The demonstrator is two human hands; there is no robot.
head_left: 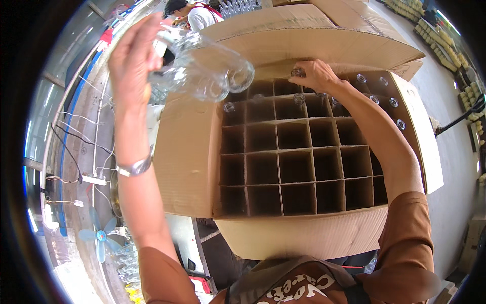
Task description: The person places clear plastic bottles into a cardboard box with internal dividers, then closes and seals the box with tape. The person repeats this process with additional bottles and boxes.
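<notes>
My left hand [135,55] is raised beyond the carton's left flap, its fingers closed round the necks of several clear glass bottles [205,71]. Their round bases tip toward the box. Over the far row of the open cardboard box [276,233], my right hand [319,75] grips a glass bottle [298,73] by its mouth; the rest of that bottle is hidden in its cell. Below it, cardboard dividers [293,150] split the box into a grid. Bottle mouths, such as one glass bottle [299,98], show in the far and right-hand cells.
The left flap [185,157] is folded outward. At the lower left stands a blue-bladed fan [101,235] near loose cables and a white power strip [94,180]. Another person [195,14] is at the far left, beside more glassware [238,7]. Stacked pale goods [445,48] line the right.
</notes>
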